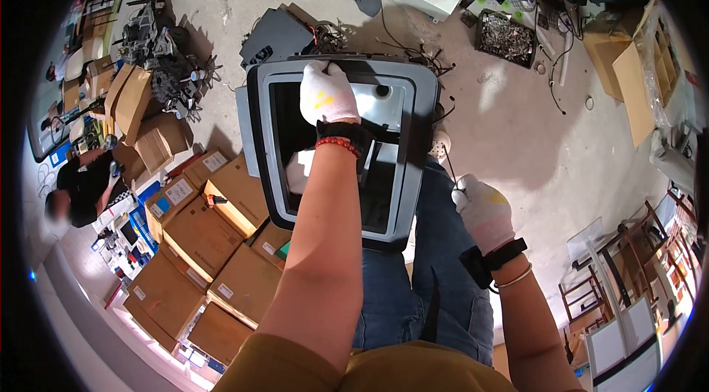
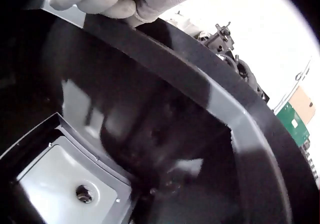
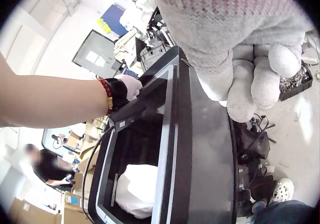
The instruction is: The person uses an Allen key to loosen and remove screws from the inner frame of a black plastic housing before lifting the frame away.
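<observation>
While I stand over the grey housing (image 1: pixel 410 170), my right hand (image 1: pixel 484 207) hangs beside its right edge, fingers curled tight around a thin screwdriver (image 1: pixel 448 163). Farther out, my left hand (image 1: pixel 325 93) grips the housing's far rim. Inside lies white wadding (image 3: pixel 137 189); cardboard boxes (image 1: pixel 214 244) sit left.

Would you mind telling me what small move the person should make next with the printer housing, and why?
Probably bring the right hand, which grips a thin tool just off the housing's right side, up to that side. The left hand already grips the far top rim and steadies the housing, so the tool hand is free to work. What the tool's tip would meet there cannot be seen.
</observation>
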`<action>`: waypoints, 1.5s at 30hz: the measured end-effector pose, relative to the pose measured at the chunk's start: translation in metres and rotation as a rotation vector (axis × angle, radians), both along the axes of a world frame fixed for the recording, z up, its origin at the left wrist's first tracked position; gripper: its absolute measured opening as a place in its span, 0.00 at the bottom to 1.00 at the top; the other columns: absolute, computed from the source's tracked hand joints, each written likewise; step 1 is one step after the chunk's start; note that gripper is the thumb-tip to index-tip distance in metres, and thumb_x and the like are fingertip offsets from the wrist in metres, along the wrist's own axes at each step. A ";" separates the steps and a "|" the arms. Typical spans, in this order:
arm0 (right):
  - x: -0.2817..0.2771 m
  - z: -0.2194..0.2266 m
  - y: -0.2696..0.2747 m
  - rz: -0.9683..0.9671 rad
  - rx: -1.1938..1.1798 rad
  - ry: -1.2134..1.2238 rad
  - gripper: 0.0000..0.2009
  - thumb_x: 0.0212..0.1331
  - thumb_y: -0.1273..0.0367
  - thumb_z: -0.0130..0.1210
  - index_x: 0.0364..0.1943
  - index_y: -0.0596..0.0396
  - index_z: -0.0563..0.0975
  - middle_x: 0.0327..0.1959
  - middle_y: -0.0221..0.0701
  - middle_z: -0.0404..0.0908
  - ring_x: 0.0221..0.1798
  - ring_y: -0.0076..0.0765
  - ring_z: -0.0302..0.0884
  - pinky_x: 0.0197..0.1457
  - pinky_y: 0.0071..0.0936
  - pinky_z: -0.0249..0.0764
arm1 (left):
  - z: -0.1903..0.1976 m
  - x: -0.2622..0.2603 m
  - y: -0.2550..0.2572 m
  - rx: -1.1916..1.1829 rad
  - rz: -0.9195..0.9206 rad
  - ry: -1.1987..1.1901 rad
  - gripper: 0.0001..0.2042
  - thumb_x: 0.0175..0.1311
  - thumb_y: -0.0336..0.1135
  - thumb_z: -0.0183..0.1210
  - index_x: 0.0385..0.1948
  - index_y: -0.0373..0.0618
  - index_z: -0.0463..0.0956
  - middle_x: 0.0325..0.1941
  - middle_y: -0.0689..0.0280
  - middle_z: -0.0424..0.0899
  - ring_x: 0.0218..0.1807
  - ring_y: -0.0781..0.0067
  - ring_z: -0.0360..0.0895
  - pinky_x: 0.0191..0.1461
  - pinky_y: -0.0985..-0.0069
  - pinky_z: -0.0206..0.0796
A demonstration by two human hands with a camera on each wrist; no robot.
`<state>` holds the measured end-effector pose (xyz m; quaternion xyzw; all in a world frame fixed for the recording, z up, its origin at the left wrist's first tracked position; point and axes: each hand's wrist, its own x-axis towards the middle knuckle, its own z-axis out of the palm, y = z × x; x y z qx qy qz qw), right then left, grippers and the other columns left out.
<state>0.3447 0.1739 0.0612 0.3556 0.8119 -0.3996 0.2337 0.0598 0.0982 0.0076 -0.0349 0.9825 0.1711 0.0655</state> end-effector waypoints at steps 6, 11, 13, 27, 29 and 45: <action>0.002 -0.002 -0.002 -0.004 0.000 0.016 0.09 0.66 0.60 0.53 0.41 0.49 0.75 0.33 0.40 0.83 0.40 0.53 0.81 0.42 0.47 0.75 | 0.009 -0.007 0.002 -0.109 -0.006 -0.113 0.15 0.63 0.46 0.60 0.37 0.42 0.83 0.38 0.53 0.87 0.43 0.51 0.85 0.48 0.63 0.76; -0.001 0.003 -0.001 -0.005 -0.037 -0.033 0.09 0.65 0.61 0.53 0.41 0.50 0.76 0.33 0.40 0.83 0.41 0.53 0.81 0.44 0.47 0.75 | 0.008 0.008 -0.004 -0.003 0.005 -0.055 0.16 0.63 0.46 0.62 0.40 0.42 0.83 0.39 0.55 0.88 0.44 0.54 0.85 0.49 0.66 0.75; -0.003 0.005 0.000 -0.006 -0.033 -0.038 0.09 0.65 0.61 0.53 0.41 0.50 0.76 0.33 0.40 0.83 0.41 0.53 0.81 0.44 0.47 0.75 | 0.004 0.008 -0.003 0.037 0.035 -0.059 0.15 0.62 0.44 0.63 0.40 0.42 0.83 0.39 0.54 0.88 0.44 0.54 0.85 0.49 0.66 0.75; -0.001 0.000 -0.003 -0.014 -0.006 -0.041 0.09 0.65 0.61 0.54 0.40 0.48 0.77 0.32 0.40 0.84 0.39 0.53 0.82 0.43 0.46 0.76 | 0.005 -0.010 -0.005 -0.161 -0.119 -0.074 0.18 0.64 0.50 0.58 0.37 0.43 0.84 0.37 0.53 0.87 0.41 0.52 0.86 0.47 0.63 0.76; 0.000 0.000 -0.003 -0.013 -0.020 -0.040 0.08 0.65 0.61 0.54 0.40 0.48 0.77 0.32 0.40 0.84 0.39 0.53 0.82 0.42 0.47 0.76 | 0.011 -0.006 -0.010 -0.150 -0.124 -0.101 0.18 0.63 0.51 0.59 0.39 0.43 0.83 0.36 0.54 0.88 0.41 0.52 0.85 0.47 0.64 0.76; 0.000 0.000 -0.008 -0.027 -0.001 -0.017 0.08 0.64 0.62 0.54 0.39 0.48 0.75 0.29 0.41 0.82 0.38 0.54 0.81 0.41 0.48 0.75 | 0.014 -0.010 -0.008 -0.147 -0.091 -0.122 0.15 0.63 0.49 0.61 0.38 0.47 0.83 0.38 0.56 0.88 0.42 0.54 0.86 0.47 0.63 0.77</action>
